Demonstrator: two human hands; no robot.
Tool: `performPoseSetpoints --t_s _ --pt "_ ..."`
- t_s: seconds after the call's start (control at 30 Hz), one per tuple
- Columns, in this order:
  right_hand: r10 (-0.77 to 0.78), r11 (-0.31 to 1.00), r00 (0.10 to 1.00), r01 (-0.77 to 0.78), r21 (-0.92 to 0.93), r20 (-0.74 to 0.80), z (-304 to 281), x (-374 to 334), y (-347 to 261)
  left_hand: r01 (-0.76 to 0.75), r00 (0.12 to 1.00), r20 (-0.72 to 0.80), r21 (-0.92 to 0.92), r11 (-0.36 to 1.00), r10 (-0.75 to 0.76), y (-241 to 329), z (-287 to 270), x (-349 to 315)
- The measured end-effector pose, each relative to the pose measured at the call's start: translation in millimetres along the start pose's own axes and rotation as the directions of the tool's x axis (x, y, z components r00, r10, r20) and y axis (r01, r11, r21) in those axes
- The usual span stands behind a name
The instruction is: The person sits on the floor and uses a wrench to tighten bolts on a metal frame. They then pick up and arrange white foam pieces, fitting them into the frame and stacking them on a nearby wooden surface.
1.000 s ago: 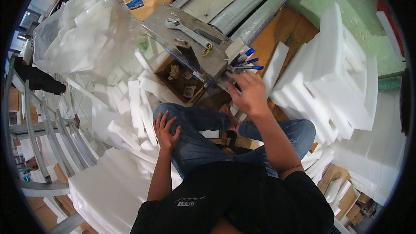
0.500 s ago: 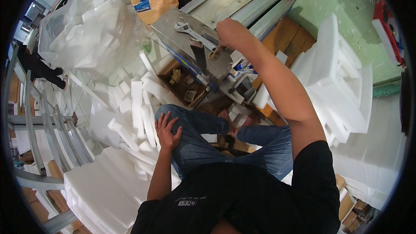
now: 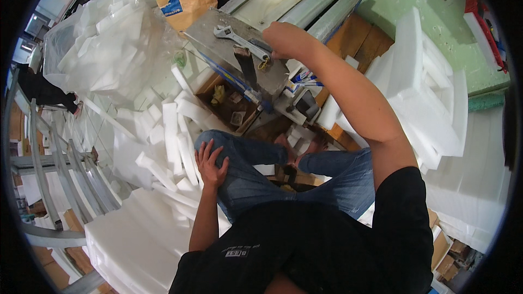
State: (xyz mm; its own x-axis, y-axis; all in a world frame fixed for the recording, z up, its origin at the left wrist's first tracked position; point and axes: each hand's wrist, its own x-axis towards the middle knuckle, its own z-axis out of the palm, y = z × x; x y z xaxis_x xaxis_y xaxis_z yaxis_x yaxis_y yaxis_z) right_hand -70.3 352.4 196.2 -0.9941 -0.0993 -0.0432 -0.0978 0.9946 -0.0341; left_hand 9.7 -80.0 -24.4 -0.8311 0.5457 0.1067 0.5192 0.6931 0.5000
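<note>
My left hand (image 3: 211,164) rests on my left knee, its fingers spread over the blue jeans (image 3: 245,158). Stretched forward, my right arm reaches the grey metal worktop (image 3: 210,31). There my right hand (image 3: 284,39) is curled closed, and whatever its fingers hold is hidden from this side. Just left of it lies a silver adjustable wrench (image 3: 239,38), its handle end close to my fingers. A small yellow loop (image 3: 263,64) sits by that end. Nearer to me, a dark upright bar (image 3: 245,65) stands at the worktop's front edge.
White foam strips (image 3: 170,130) cover the floor at left, below a clear bag of foam pieces (image 3: 106,43). An open wooden drawer (image 3: 248,126) juts out under the worktop. Tubes (image 3: 305,79) lie right of it. Foam blocks (image 3: 417,81) stand at right. Curved metal rails (image 3: 46,152) rise far left.
The whole view has shifted slightly, so the worktop appears a little further left. My right hand stays closed by the wrench, and my left hand stays on the knee.
</note>
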Motion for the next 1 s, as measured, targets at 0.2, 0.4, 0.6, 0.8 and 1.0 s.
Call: performPoseSetpoints --t_s 0.2,0.4,0.6,0.8,1.0 --pt "-0.033 0.995 0.986 0.017 -0.1 -0.165 17 0 5 0.0 1.0 0.001 -0.013 1.0 0.0 0 3 2" --pt "-0.017 0.998 0.999 0.014 -0.058 -0.043 -1 3 8 -0.005 1.0 -0.012 -0.008 1.0 0.005 -1 2 1" --pt "-0.04 0.997 0.998 0.043 -0.065 0.04 3 18 10 0.003 1.0 -0.011 -0.005 1.0 -0.003 2 1 2" --pt "-0.041 0.995 0.998 0.044 -0.09 0.042 9 25 0 0.024 1.0 0.013 0.024 0.999 -0.024 3 0 2" --pt "-0.1 0.98 0.985 0.073 -0.187 -0.141 12 22 10 0.005 1.0 0.001 0.014 1.0 -0.005 1 2 2"
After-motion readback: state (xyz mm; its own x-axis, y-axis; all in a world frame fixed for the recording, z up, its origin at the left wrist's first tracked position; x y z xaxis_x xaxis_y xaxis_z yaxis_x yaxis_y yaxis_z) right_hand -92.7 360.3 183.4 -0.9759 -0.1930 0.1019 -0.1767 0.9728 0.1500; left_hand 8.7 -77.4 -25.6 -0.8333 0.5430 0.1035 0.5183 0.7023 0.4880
